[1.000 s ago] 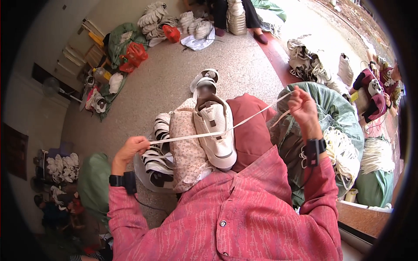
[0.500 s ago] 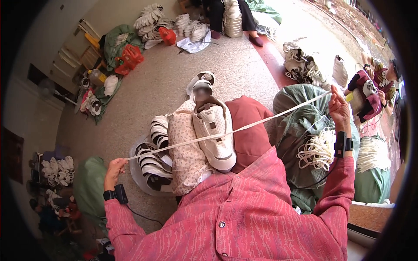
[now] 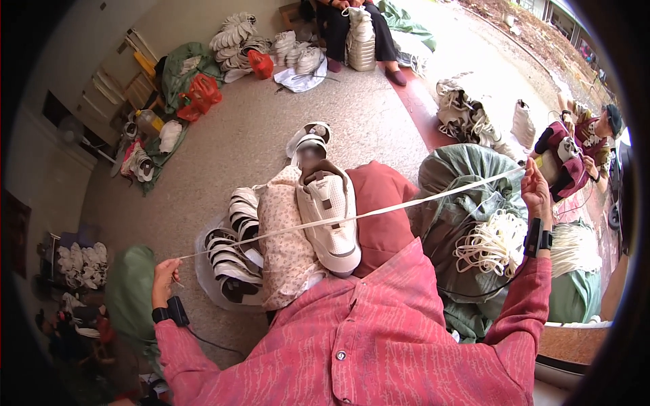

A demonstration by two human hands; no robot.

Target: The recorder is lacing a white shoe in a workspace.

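A long white shoelace (image 3: 399,205) stretches across my lap, pulled nearly straight between my two hands. My left hand (image 3: 166,276), out to the left, pinches one end of it. Higher up on the right, my right hand (image 3: 535,186) is closed on the other end. Below the lace a white sneaker (image 3: 330,227) lies along my thighs, its toe pointing toward me. Brown patches mark its upper, and I see no lace threaded through it. A floral cloth (image 3: 287,237) covers my left thigh, beside the sneaker.
Striped shoe uppers (image 3: 227,254) sit stacked left of my lap. On the right, a bundle of white laces (image 3: 493,241) rests on a green sack (image 3: 447,203). Far off, a seated person holds a stack of shoes (image 3: 361,40); another person works at the right edge.
My left hand has moved outward to the left and slightly down, drawing the lace wider. My right hand sits a little lower in the picture. The view has tilted slightly upward.
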